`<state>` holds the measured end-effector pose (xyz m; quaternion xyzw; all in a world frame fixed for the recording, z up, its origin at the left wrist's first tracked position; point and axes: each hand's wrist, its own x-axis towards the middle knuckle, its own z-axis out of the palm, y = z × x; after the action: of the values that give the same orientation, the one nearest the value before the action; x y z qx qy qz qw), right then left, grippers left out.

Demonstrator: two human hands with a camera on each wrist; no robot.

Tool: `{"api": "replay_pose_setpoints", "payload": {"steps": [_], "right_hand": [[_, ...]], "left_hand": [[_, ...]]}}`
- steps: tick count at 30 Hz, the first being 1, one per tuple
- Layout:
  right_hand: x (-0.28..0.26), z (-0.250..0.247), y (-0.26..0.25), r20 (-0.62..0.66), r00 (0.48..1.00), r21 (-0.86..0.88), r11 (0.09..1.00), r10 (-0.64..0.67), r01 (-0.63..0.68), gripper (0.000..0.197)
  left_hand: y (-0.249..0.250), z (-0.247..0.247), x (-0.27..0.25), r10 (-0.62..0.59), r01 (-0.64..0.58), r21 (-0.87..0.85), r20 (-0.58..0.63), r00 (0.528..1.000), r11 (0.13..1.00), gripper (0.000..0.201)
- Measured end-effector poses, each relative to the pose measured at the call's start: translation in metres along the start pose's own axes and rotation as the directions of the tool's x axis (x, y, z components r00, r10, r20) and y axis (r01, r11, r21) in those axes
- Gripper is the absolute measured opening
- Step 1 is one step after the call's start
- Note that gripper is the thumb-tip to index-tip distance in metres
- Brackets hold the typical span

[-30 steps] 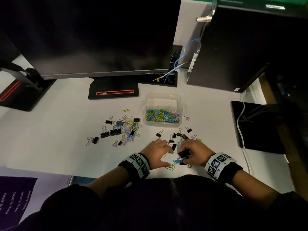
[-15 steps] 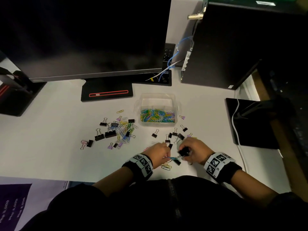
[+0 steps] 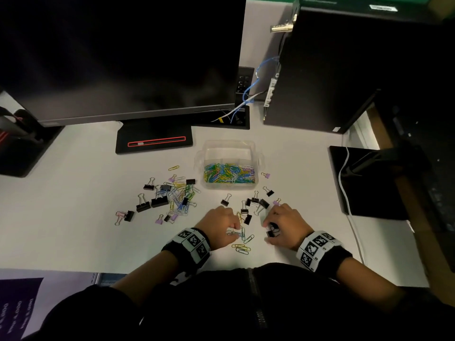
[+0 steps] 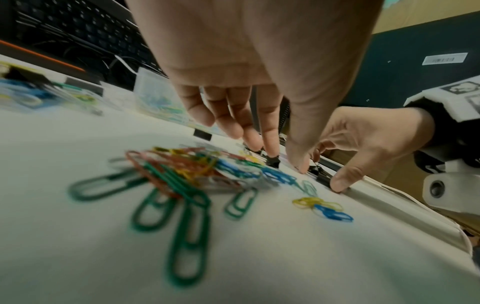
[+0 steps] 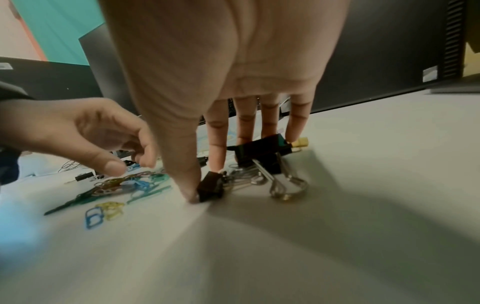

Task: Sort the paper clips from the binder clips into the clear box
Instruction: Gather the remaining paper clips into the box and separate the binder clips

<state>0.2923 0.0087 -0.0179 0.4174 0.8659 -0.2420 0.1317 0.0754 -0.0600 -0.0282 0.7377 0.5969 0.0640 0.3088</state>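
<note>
The clear box (image 3: 229, 145) stands mid-table with many coloured paper clips (image 3: 229, 173) inside. My left hand (image 3: 221, 226) hovers with fingers hanging down, fingertips (image 4: 270, 151) at the table beside a bunch of coloured paper clips (image 4: 187, 170). That bunch (image 3: 236, 233) lies just right of its thumb. My right hand (image 3: 283, 223) pinches a small black binder clip (image 5: 211, 186) between thumb and index finger. A larger black binder clip (image 5: 259, 153) sits under its other fingers. A mixed pile of clips (image 3: 176, 194) lies left of the box.
Several loose binder clips (image 3: 256, 203) lie between the hands and the box. A monitor (image 3: 123, 57) on its stand base (image 3: 154, 142) and a computer tower (image 3: 344, 65) stand at the back. A black pad (image 3: 369, 183) with a white cable (image 3: 344, 190) lies at the right.
The two hands, close together over one clump before, have drawn apart. The paper clips now lie by the left hand and the black binder clips stay in the right.
</note>
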Motion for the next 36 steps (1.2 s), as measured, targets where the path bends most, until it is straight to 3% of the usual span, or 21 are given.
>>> {"api": "replay_pose_setpoints", "payload": {"steps": [6,10,13,18,22,25,28,33,36], "right_hand": [[-0.001,-0.007,-0.004,-0.018,0.998,-0.127,0.990,0.057,-0.059,0.033],[0.003,-0.006,-0.010,-0.011,0.997,-0.106,0.992,0.072,-0.073,0.021],[0.007,-0.008,-0.012,0.003,0.998,-0.069,0.996,0.057,-0.056,0.029],[0.013,-0.004,-0.017,0.003,1.000,0.123,0.992,0.027,-0.027,0.032],[0.016,-0.006,-0.018,-0.025,1.000,0.100,0.995,-0.007,0.010,0.024],[0.013,-0.023,-0.006,-0.070,0.997,0.037,0.999,0.035,-0.032,0.023],[0.003,-0.033,0.009,-0.026,0.996,0.043,0.995,0.086,-0.085,0.023],[-0.014,-0.021,0.014,0.036,0.986,0.120,0.979,0.163,-0.166,0.067],[-0.018,-0.011,0.013,0.003,0.981,0.158,0.968,0.195,-0.193,0.067]], "left_hand": [[-0.021,-0.014,-0.015,-0.147,0.148,0.100,-0.026,0.989,0.984,0.069],[-0.033,-0.014,-0.028,-0.223,0.219,0.097,0.032,0.974,0.971,0.085],[-0.034,-0.010,-0.034,-0.238,0.237,0.024,0.066,0.969,0.971,0.086],[-0.028,-0.006,-0.032,-0.234,0.239,-0.088,0.063,0.970,0.967,0.070],[-0.023,-0.005,-0.028,-0.223,0.228,-0.100,0.062,0.973,0.968,0.067],[-0.019,-0.007,-0.028,-0.192,0.193,-0.053,0.017,0.981,0.980,0.067],[-0.007,-0.009,-0.021,-0.072,0.072,0.034,-0.002,0.997,0.997,0.056],[0.019,-0.004,0.004,0.107,-0.120,0.188,0.079,0.991,0.975,0.042],[0.033,0.006,0.019,0.156,-0.206,0.306,0.179,0.971,0.930,0.047]]}}
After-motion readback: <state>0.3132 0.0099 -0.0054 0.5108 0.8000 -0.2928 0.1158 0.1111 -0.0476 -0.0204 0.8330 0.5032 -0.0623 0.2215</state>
